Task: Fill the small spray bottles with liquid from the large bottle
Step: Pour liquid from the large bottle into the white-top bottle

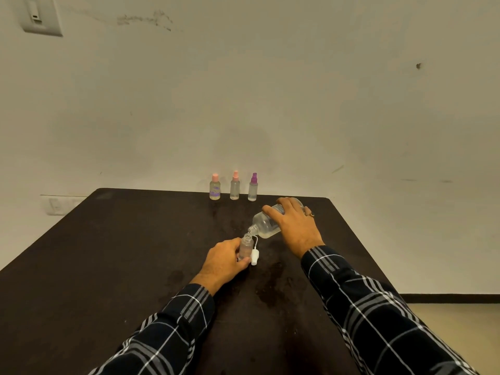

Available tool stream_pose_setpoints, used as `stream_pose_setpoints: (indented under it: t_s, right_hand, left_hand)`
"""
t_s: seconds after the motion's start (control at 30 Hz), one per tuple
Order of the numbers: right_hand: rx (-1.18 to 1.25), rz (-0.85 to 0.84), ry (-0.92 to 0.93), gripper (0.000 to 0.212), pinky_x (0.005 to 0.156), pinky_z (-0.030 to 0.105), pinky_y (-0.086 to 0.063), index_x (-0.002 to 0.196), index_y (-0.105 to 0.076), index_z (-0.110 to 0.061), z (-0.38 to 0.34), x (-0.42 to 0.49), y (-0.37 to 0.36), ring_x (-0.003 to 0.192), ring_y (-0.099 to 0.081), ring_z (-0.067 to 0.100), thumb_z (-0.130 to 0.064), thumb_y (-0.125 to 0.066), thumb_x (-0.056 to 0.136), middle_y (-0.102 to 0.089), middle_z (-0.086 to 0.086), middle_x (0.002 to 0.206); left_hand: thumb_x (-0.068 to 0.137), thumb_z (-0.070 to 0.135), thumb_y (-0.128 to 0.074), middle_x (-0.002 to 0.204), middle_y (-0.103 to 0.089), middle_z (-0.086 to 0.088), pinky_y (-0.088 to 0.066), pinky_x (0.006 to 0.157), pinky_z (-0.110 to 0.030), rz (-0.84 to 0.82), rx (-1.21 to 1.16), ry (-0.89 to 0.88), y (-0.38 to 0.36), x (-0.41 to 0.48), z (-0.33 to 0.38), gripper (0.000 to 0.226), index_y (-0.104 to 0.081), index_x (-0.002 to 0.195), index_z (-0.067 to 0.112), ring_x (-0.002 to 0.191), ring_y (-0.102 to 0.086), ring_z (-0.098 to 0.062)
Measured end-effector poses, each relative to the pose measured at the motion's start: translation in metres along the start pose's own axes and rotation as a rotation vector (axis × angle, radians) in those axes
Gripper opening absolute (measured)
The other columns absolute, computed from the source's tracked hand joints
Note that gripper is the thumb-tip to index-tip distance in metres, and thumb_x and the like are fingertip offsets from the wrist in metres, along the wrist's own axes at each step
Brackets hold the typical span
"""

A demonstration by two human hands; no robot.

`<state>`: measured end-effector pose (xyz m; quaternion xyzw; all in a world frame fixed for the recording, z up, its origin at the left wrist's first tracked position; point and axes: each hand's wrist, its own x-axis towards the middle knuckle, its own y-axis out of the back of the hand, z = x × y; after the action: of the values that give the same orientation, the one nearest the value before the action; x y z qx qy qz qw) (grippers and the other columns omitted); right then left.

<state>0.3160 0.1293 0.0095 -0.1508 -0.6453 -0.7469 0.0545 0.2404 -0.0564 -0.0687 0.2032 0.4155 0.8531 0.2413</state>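
Observation:
My right hand (293, 226) grips the large clear bottle (266, 224), tipped on its side with its open neck pointing down-left over the mouth of a small clear spray bottle (246, 246). My left hand (226, 259) holds that small bottle upright on the dark table (121, 253); its top is off. A white spray cap with its tube (255, 255) lies just right of the small bottle. Three more small bottles stand in a row at the table's far edge: one with a pink cap (215, 186), one with a pink sprayer (235, 185), one with a purple sprayer (253, 187).
Wet patches (270, 290) darken the table between my arms. The table's far edge meets a pale wall, and its right edge drops to the floor (460, 320). A wall socket (56, 205) sits left of the table.

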Motion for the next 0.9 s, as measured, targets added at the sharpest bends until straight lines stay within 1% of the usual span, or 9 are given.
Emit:
stream_pose_setpoints:
  t_s: [0.2,0.3,0.4,0.47,0.53,0.6,0.67,0.8,0.9]
  right_hand:
    - [0.071,-0.035,-0.042,0.07,0.111,0.061,-0.036,0.147,-0.032,-0.039,0.003,-0.004,-0.008,0.146,-0.023,0.03,-0.016,-0.069,0.092,-0.029,0.008,0.154]
    - [0.148,-0.005,-0.071,0.07,0.108,0.06,-0.041,0.145,-0.034,-0.039,0.004,-0.005,-0.014,0.144,-0.028,0.031,-0.015,-0.069,0.09,-0.033,0.008,0.152]
    - [0.338,0.05,-0.159,0.067,0.103,0.057,-0.048,0.143,-0.038,-0.038,0.007,-0.009,-0.024,0.137,-0.038,0.028,-0.016,-0.07,0.089,-0.041,0.006,0.144]
    - [0.485,0.041,-0.226,0.069,0.104,0.053,-0.048,0.142,-0.038,-0.036,0.009,-0.011,-0.028,0.13,-0.045,0.025,-0.019,-0.074,0.086,-0.045,0.003,0.139]
    - [0.648,0.03,-0.293,0.075,0.107,0.047,-0.046,0.144,-0.038,-0.03,0.011,-0.013,-0.031,0.126,-0.05,0.024,-0.022,-0.08,0.082,-0.049,0.003,0.137]
    - [0.805,0.047,-0.356,0.078,0.107,0.039,-0.045,0.145,-0.04,-0.024,0.013,-0.016,-0.033,0.125,-0.053,0.023,-0.022,-0.083,0.08,-0.054,0.004,0.136]
    - [0.925,0.067,-0.422,0.076,0.105,0.034,-0.045,0.143,-0.043,-0.022,0.014,-0.02,-0.035,0.125,-0.054,0.022,-0.022,-0.084,0.079,-0.058,0.003,0.137]
    - [1.042,0.048,-0.537,0.075,0.109,0.038,-0.045,0.144,-0.041,-0.023,0.014,-0.028,-0.043,0.13,-0.054,0.023,-0.025,-0.083,0.082,-0.056,0.002,0.141]
    - [1.054,-0.038,-0.588,0.075,0.111,0.043,-0.044,0.146,-0.038,-0.02,0.015,-0.029,-0.048,0.134,-0.051,0.025,-0.029,-0.08,0.084,-0.052,0.004,0.147]
  left_hand:
    - [0.09,0.038,-0.069,0.094,-0.067,0.011,-0.046,0.074,-0.026,0.004,-0.003,-0.007,0.001,-0.002,0.002,0.024,-0.065,0.109,0.025,0.084,-0.062,-0.009]
    - [0.09,0.039,-0.069,0.093,-0.068,0.009,-0.046,0.072,-0.026,0.003,-0.01,-0.003,0.002,-0.003,0.002,0.022,-0.065,0.106,0.024,0.084,-0.063,-0.011]
    - [0.09,0.039,-0.067,0.094,-0.07,0.007,-0.05,0.075,-0.029,0.009,-0.014,0.0,0.001,-0.003,0.002,0.022,-0.066,0.104,0.022,0.085,-0.065,-0.012]
    - [0.091,0.039,-0.066,0.094,-0.07,0.006,-0.052,0.078,-0.031,0.014,-0.006,0.0,0.001,-0.004,0.002,0.022,-0.066,0.105,0.022,0.086,-0.066,-0.014]
    - [0.09,0.038,-0.067,0.095,-0.07,0.006,-0.052,0.08,-0.032,0.011,0.004,-0.001,0.001,-0.003,0.001,0.022,-0.066,0.105,0.023,0.088,-0.066,-0.016]
    - [0.089,0.037,-0.069,0.096,-0.07,0.007,-0.052,0.079,-0.031,0.01,0.005,0.0,0.001,-0.003,0.001,0.022,-0.065,0.107,0.024,0.088,-0.066,-0.015]
    - [0.089,0.038,-0.07,0.099,-0.07,0.008,-0.053,0.081,-0.031,0.005,0.003,0.005,0.001,-0.002,0.001,0.025,-0.065,0.11,0.025,0.09,-0.066,-0.013]
    - [0.09,0.039,-0.07,0.104,-0.07,0.007,-0.053,0.085,-0.033,-0.004,0.008,0.006,0.001,-0.001,0.001,0.028,-0.065,0.113,0.024,0.094,-0.066,-0.014]
    - [0.09,0.04,-0.07,0.105,-0.07,0.007,-0.054,0.086,-0.033,-0.01,-0.005,0.011,0.001,-0.001,0.0,0.029,-0.065,0.114,0.026,0.095,-0.066,-0.013]
